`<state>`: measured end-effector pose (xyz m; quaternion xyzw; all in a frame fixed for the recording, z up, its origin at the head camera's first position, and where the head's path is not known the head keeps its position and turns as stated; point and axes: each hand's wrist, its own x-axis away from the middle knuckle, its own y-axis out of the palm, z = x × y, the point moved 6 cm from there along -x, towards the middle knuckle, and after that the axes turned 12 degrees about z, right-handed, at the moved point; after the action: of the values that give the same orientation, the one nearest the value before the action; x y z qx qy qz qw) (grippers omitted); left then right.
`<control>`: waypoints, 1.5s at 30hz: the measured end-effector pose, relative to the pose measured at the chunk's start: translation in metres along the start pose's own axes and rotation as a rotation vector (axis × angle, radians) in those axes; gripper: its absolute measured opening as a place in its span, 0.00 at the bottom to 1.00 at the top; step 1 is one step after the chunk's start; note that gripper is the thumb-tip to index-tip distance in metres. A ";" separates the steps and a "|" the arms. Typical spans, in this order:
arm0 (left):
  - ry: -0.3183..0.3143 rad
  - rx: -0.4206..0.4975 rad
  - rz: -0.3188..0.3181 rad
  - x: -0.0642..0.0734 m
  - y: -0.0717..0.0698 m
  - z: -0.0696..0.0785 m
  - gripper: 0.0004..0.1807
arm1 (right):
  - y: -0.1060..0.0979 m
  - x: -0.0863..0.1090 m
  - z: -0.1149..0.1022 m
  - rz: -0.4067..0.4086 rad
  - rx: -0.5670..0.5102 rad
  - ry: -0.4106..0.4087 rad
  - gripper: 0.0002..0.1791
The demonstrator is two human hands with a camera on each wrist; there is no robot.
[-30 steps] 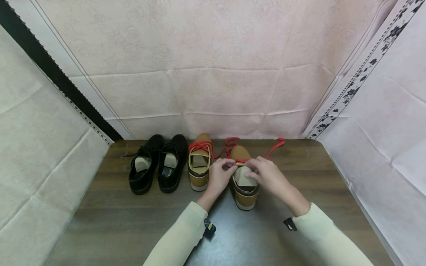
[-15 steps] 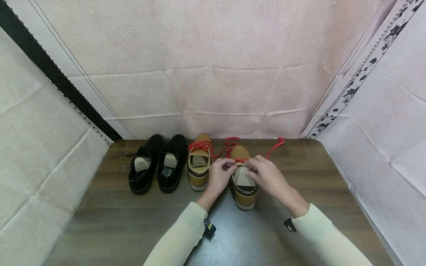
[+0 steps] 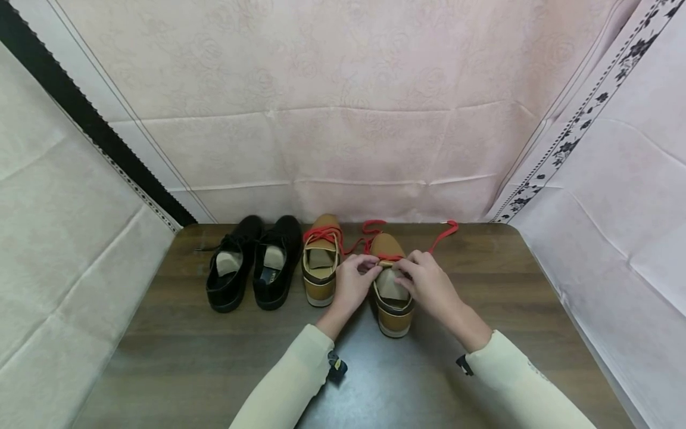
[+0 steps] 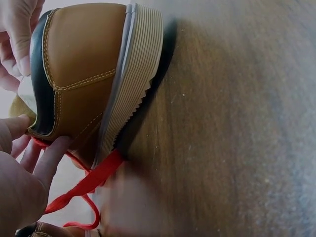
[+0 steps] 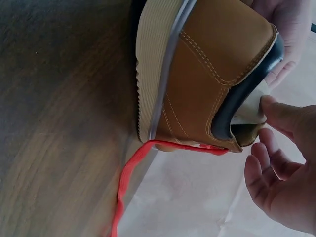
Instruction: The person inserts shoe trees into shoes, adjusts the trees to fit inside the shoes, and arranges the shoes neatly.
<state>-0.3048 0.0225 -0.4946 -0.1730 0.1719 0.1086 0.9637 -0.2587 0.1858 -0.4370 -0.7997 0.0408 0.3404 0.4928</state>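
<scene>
I see four shoes in a row at the far side of the table (image 3: 177,333): a pair of shoes (image 3: 252,262) on the left, then a single shoe (image 3: 320,262), then a nearer shoe (image 3: 393,286) rightmost. My left hand (image 3: 351,285) sits between these last two; my right hand (image 3: 431,286) is at its right. A lace (image 3: 443,233) trails far right.

The head view looks forward and steeply down from above the near edge of the table (image 3: 214,357), taking in the whole top, both sleeves and the draped cloth walls behind. The left wrist view sits very close, low over the tabletop, facing the tan shoe (image 4: 84,74) from its left side, sole edge and red lace (image 4: 89,180) filling the frame. The right wrist view is equally near and faces the same tan shoe (image 5: 207,84) from its right side. All three views share that shoe (image 3: 393,286), its lace and the wood beside it.
</scene>
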 end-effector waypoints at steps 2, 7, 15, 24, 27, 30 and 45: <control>0.002 -0.001 -0.001 0.000 0.000 0.000 0.06 | 0.001 0.000 0.003 -0.010 -0.013 0.026 0.13; 0.012 0.003 0.007 0.001 0.000 0.001 0.06 | 0.004 -0.005 0.011 -0.050 -0.052 0.103 0.17; 0.023 0.018 0.000 0.002 0.000 0.001 0.07 | 0.013 -0.014 0.018 -0.157 -0.064 0.199 0.22; 0.030 0.008 -0.002 0.002 0.001 0.001 0.06 | 0.022 -0.016 0.026 -0.210 -0.029 0.277 0.25; 0.038 0.006 -0.002 0.002 0.001 0.001 0.06 | 0.024 -0.014 0.028 -0.221 -0.006 0.303 0.25; 0.044 0.008 -0.006 0.002 0.001 0.002 0.06 | 0.026 -0.012 0.030 -0.225 0.015 0.321 0.26; 0.029 -0.050 -0.054 0.004 0.002 0.004 0.10 | 0.022 -0.002 0.035 -0.142 -0.057 0.286 0.32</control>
<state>-0.3003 0.0266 -0.4938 -0.2034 0.1785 0.0846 0.9590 -0.2861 0.2026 -0.4624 -0.8545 0.0444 0.1886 0.4819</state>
